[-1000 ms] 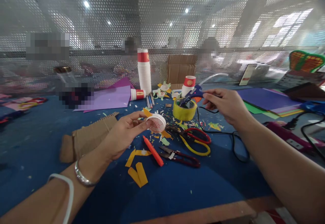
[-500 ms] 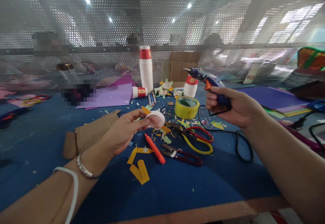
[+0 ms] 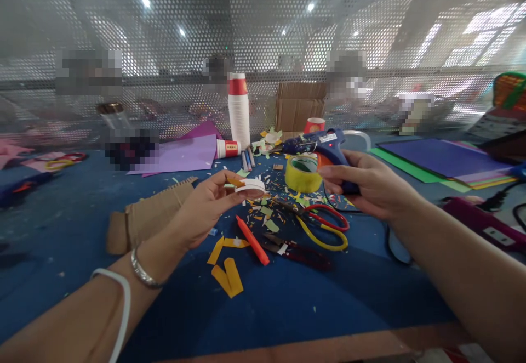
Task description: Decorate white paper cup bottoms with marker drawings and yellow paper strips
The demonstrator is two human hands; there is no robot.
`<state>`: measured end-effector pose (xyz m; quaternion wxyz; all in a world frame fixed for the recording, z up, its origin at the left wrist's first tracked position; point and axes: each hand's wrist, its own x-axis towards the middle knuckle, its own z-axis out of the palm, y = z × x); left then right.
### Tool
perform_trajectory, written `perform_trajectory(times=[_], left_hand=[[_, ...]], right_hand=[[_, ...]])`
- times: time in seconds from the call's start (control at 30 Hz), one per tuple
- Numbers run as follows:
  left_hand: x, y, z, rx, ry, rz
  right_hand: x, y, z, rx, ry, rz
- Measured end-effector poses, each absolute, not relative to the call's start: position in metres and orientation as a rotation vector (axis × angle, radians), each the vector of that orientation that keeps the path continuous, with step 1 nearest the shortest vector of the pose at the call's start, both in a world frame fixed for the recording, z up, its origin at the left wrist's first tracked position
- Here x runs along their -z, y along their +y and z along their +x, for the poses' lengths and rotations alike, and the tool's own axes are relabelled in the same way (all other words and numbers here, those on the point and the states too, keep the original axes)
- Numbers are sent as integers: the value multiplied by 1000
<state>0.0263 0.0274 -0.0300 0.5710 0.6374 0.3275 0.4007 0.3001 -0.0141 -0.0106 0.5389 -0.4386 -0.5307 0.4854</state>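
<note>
Between the thumb and fingers of my left hand is a white paper cup base, seen nearly edge-on, with an orange paper strip at its left side. My right hand grips a blue hot glue gun with an orange trigger. Its nozzle points left, above and to the right of the cup base, apart from it. A clear glue stick curves out of the gun's back. Below the hands lie an orange marker, orange paper strips, thread snips and red-and-yellow-handled scissors.
Yellow tape stands under the glue gun. Behind are a tall stack of paper cups and a cardboard piece. Corrugated cardboard lies left, coloured sheets and a purple power strip right. Paper scraps litter the middle.
My right hand has lowered the glue gun and turned it flatter, its nozzle further left. My left hand has tilted the cup base from face-on to nearly edge-on.
</note>
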Motion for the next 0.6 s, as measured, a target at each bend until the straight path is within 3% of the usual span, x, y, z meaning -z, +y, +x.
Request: perform_trajectory(times=[0.6], left_hand=[[31,28,28,-1017,828,1548]], right_hand=[[10,-19,288,-1058,-1246,-1091]])
